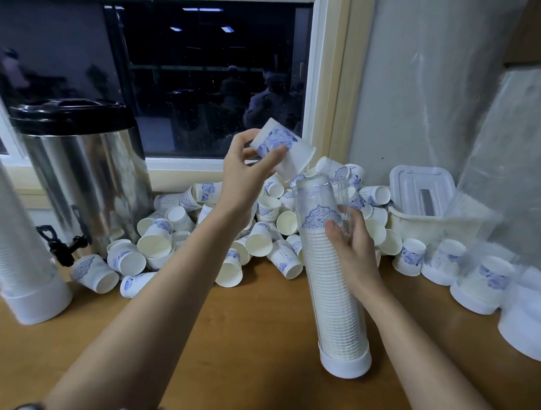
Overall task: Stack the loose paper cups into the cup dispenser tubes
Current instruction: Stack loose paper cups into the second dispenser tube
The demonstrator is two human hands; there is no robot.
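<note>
A clear dispenser tube [330,294] stands upright on its white base on the wooden table, filled most of the way with stacked paper cups. My right hand [352,248] grips the tube near its top. My left hand [246,175] holds one white paper cup with a blue print [284,149], tilted mouth-down just above and left of the tube's open top. A heap of loose paper cups [233,230] lies on the table behind the tube, under the window.
A steel drinks urn [87,180] with a black lid and tap stands at the back left. Another filled tube [22,259] stands at the far left. More tubes [486,277] lie at the right, near a white plastic box [422,205].
</note>
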